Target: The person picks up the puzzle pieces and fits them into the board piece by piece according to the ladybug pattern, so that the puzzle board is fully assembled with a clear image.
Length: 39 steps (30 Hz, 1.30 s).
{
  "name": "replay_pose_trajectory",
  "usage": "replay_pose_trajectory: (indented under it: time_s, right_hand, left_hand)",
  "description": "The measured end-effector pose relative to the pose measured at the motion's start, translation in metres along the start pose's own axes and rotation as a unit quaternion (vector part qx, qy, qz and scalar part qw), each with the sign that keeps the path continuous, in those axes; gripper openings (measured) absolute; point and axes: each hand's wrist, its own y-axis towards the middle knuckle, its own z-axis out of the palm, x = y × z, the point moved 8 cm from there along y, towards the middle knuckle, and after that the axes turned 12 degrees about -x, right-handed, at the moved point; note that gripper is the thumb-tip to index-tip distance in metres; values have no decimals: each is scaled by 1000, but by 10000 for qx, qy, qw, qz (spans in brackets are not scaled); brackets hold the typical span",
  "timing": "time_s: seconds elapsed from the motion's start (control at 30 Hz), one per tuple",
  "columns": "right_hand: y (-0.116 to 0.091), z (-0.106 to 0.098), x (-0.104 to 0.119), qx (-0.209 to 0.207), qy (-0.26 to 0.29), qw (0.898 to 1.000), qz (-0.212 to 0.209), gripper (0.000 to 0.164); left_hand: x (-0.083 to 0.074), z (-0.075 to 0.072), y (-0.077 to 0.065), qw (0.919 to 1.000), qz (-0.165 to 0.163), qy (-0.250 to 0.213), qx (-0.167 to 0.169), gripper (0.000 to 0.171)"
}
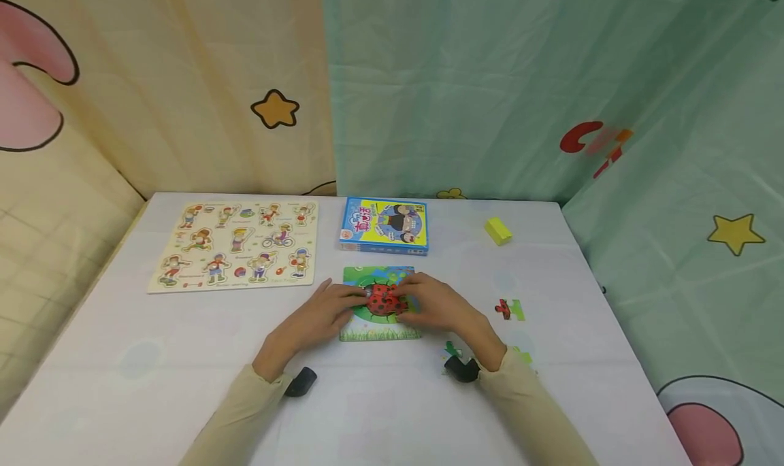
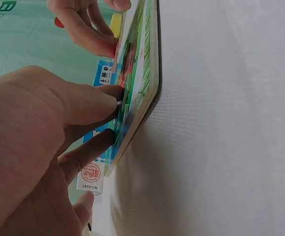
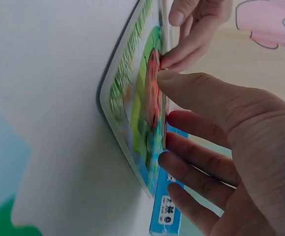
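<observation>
A square ladybug jigsaw puzzle (image 1: 381, 335) lies flat in its tray near the table's middle. My right hand (image 1: 433, 304) is over its right half, thumb and fingers spread around the edges of a red-spotted puzzle piece (image 1: 399, 304). From the left, my left hand (image 1: 318, 314) reaches in, and its fingertips touch the puzzle by the ladybug's left side. In the left wrist view, the thumb (image 2: 96, 104) and forefinger lie close together there. The right wrist view shows the right thumb (image 3: 182, 86) at the ladybug, with the other fingers farther along.
Loose puzzle pieces (image 1: 510, 309) lie right of the puzzle, some partly hidden by the right wrist. Behind it stands a blue and yellow box (image 1: 384, 226). A board of sports figures (image 1: 235, 245) is at the back left, a yellow block (image 1: 498, 231) at the back right.
</observation>
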Motion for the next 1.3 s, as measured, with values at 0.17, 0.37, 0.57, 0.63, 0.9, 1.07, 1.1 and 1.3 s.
replay_pose_trajectory:
  time_s: [0.17,0.37,0.57,0.63,0.9,1.07,1.1,1.3]
  right_hand:
    - [6,8,6,35,-76,10000,39,45]
    - [14,11,15,-31,-178,9998,3,44]
    - [19,14,22,-105,-335,9994,-8,42]
    - [19,15,23,-106,-416,9991,-11,42]
    - [19,19,25,-120,-587,9982,-47,43]
    - [19,20,22,-119,-557,9984,-4,42]
    - [20,20,22,-119,-554,9984,1,43]
    - [20,20,19,-116,-519,9986,-81,41]
  left_hand:
    - [0,0,0,10000,-34,23,26,35]
    - [-1,1,-1,10000,-45,-5,30,36]
    - [1,2,-1,9999,-135,10,106,38]
    - [2,3,0,9998,-167,11,131,39]
    - [1,5,0,9991,-275,227,216,47]
    - [-4,6,0,9990,-87,402,168,46]
    - [-5,6,1,9990,-45,418,145,45]
    - [-5,7,2,9991,-76,403,66,45]
